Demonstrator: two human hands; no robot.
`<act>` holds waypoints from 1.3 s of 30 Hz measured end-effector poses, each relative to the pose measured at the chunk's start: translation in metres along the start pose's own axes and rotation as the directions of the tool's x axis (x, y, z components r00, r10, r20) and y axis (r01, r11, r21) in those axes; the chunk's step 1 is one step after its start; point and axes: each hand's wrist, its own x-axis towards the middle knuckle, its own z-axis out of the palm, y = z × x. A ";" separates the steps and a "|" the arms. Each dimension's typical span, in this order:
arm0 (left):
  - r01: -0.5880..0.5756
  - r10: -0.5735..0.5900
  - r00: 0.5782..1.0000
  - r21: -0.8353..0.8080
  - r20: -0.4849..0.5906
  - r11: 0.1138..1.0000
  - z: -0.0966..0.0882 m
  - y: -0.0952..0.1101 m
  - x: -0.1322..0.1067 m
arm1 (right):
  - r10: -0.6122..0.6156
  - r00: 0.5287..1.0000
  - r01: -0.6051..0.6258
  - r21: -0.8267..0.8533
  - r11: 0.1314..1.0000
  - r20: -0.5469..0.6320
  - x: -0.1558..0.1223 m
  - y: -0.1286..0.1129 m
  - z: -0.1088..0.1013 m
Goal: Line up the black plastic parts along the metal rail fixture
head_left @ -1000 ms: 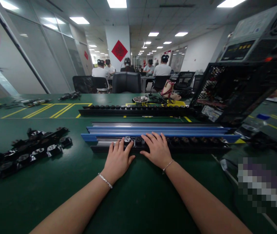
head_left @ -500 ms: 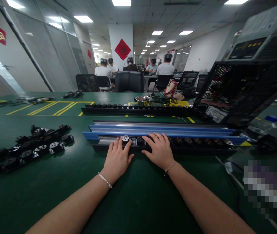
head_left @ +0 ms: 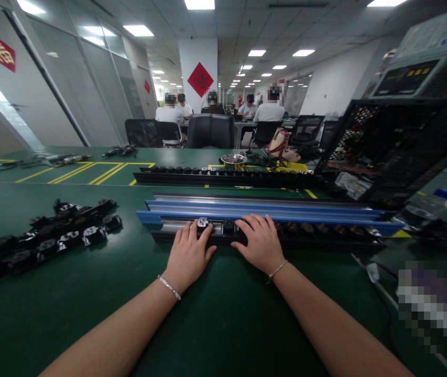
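A long black rail [head_left: 168, 237] with a silvery channel lies across the table in front of me, holding several small black blocks that look like socket modules. My left hand [head_left: 189, 255] lies over its left part, fingers spread, the index finger touching a pale-faced socket module [head_left: 203, 223]. Just right of that sits a darker module [head_left: 228, 226]. My right hand [head_left: 261, 242] rests on the rail beside the darker module, fingers spread and thumb at the near edge. Modules under the right palm are hidden.
Blue rails [head_left: 150, 216] lie directly behind. Farther back is another black rail [head_left: 192, 178] with modules, beside a metal bowl [head_left: 233, 157]. Loose module strips [head_left: 50, 243] lie at left. An open computer case [head_left: 388, 146] stands at right, a plastic bottle [head_left: 423, 207] nearby.
The view has shifted slightly. Along the rail, the pale-faced module has moved a little left with my left hand, and my right hand has moved a little right.
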 end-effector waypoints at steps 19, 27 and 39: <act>0.122 -0.124 0.991 0.031 0.057 0.992 0.001 -0.006 -0.001 | -0.001 1.000 0.001 0.005 1.000 -0.008 0.000 0.000 0.000; 0.122 -0.125 0.991 0.057 0.042 0.991 0.001 -0.014 -0.003 | -0.003 1.000 0.003 0.005 1.000 -0.003 0.000 0.000 -0.001; 0.154 -0.157 0.987 0.066 0.036 0.986 0.004 -0.021 0.000 | -0.002 1.000 0.002 0.012 1.000 -0.002 0.000 0.000 -0.001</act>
